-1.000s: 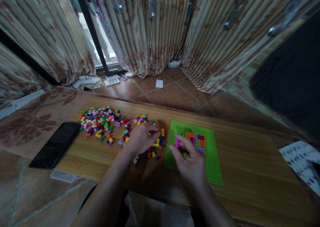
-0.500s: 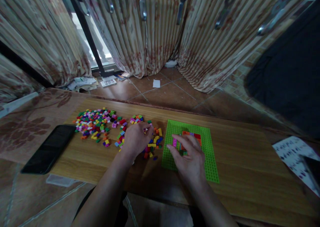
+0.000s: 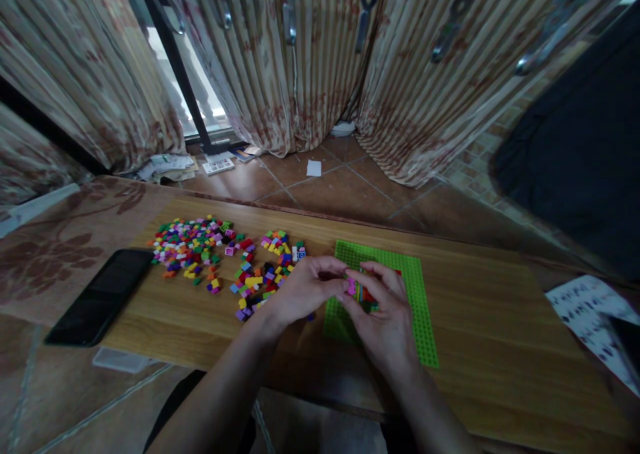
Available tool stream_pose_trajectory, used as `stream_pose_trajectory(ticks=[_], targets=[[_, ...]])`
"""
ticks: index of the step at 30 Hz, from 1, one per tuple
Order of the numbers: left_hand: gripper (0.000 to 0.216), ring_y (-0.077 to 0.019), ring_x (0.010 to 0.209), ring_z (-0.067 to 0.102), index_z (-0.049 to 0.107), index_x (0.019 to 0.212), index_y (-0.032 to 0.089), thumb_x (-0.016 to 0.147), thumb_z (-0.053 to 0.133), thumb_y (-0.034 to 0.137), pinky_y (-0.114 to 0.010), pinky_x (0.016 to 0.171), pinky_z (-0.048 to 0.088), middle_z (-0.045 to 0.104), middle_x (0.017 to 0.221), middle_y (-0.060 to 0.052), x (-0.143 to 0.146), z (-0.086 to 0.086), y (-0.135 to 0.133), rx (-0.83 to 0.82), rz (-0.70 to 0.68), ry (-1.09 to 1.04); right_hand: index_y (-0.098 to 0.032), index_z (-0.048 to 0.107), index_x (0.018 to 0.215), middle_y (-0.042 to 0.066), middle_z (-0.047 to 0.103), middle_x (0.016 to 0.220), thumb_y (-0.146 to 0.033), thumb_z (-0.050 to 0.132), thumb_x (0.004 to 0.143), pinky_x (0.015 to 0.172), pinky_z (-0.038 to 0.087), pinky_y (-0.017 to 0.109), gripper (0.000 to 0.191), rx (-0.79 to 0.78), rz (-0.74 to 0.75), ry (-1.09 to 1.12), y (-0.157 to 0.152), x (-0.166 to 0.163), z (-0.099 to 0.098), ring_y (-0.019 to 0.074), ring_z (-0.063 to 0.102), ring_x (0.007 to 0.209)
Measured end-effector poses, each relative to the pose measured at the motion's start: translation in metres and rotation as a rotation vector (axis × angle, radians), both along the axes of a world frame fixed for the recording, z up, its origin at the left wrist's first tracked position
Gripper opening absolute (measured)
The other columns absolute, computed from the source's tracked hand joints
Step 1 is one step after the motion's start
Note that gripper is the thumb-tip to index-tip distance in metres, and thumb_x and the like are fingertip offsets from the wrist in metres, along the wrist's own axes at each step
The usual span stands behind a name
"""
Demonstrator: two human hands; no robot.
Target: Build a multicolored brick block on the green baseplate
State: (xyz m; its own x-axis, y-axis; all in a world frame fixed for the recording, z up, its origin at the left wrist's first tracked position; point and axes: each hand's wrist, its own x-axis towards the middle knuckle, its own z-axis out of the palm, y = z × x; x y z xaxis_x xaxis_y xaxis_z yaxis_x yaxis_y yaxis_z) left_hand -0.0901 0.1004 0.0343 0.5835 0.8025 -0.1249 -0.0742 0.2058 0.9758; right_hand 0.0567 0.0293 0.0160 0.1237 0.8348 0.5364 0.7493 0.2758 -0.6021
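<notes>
My left hand [image 3: 313,286] is over the left edge of the green studded baseplate [image 3: 423,327], its thumb and fingers pinched together. What they hold, if anything, is hidden. Facing it, my right hand [image 3: 387,307] curls its thumb and fingers around a pink toy brick [image 3: 351,286]. I cannot tell whether that brick is fixed to the plate. Just beyond it, a build of red, orange and other coloured bricks [image 3: 367,295] sits on the baseplate, mostly covered by my right hand.
Loose coloured bricks [image 3: 255,281] lie left of the baseplate, with a larger pile [image 3: 187,244] further left. A black phone-like slab [image 3: 100,297] rests on the left end of the wooden table [image 3: 490,327]. Off to the right are a printed sheet [image 3: 590,321] and a dark object [image 3: 625,337].
My left hand has moved right, from above the loose bricks to the baseplate, meeting my right hand's fingertips. The right hand has stayed nearly in place by the pink brick.
</notes>
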Motion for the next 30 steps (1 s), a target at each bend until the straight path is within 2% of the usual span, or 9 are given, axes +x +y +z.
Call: stream_pose_trajectory(ticks=[6, 14, 19, 25, 30], targets=[[0.019, -0.0108, 0.071, 0.059, 0.072, 0.087, 0.013, 0.072, 0.072, 0.024, -0.023, 0.071, 0.046, 0.068, 0.077, 0.000, 0.007, 0.000, -0.003, -0.016, 0.002, 0.043, -0.024, 0.073, 0.104, 0.007, 0.064, 0.109, -0.032, 0.069, 0.088, 0.086, 0.053, 0.043, 0.018, -0.011, 0.021, 0.023, 0.000, 0.007, 0.001, 0.0248, 0.060, 0.103], [0.011, -0.0093, 0.068, 0.054, 0.070, 0.080, 0.013, 0.070, 0.065, 0.014, -0.021, 0.066, 0.043, 0.063, 0.072, 0.002, 0.016, -0.002, -0.009, -0.003, -0.015, 0.026, -0.025, 0.071, 0.105, 0.008, 0.065, 0.111, -0.037, 0.069, 0.088, 0.088, 0.052, 0.045, 0.022, -0.038, 0.037, -0.085, -0.002, 0.014, 0.006, 0.0268, 0.058, 0.105], [0.025, -0.0121, 0.074, 0.061, 0.070, 0.094, 0.014, 0.069, 0.071, 0.019, -0.024, 0.073, 0.047, 0.069, 0.081, -0.001, 0.018, -0.008, -0.006, -0.053, 0.074, 0.012, -0.029, 0.065, 0.119, 0.007, 0.060, 0.124, -0.038, 0.072, 0.084, 0.097, 0.049, 0.047, 0.037, -0.197, 0.112, -0.017, -0.005, 0.035, 0.014, 0.0272, 0.056, 0.115], [0.035, -0.0119, 0.070, 0.061, 0.066, 0.105, 0.012, 0.071, 0.072, 0.019, -0.023, 0.068, 0.046, 0.069, 0.080, -0.001, 0.023, -0.008, -0.006, -0.046, 0.037, 0.050, -0.030, 0.066, 0.113, 0.006, 0.058, 0.127, -0.040, 0.065, 0.089, 0.099, 0.046, 0.050, 0.025, -0.227, 0.175, -0.045, -0.006, 0.049, 0.012, 0.0281, 0.053, 0.120], [0.038, -0.0124, 0.072, 0.063, 0.063, 0.112, 0.013, 0.076, 0.070, 0.019, -0.023, 0.068, 0.047, 0.070, 0.082, -0.002, 0.029, -0.009, -0.008, -0.044, 0.025, 0.007, -0.030, 0.069, 0.105, 0.006, 0.060, 0.123, -0.042, 0.063, 0.090, 0.099, 0.046, 0.050, 0.020, -0.179, 0.118, -0.055, -0.003, 0.050, 0.010, 0.0278, 0.054, 0.116]])
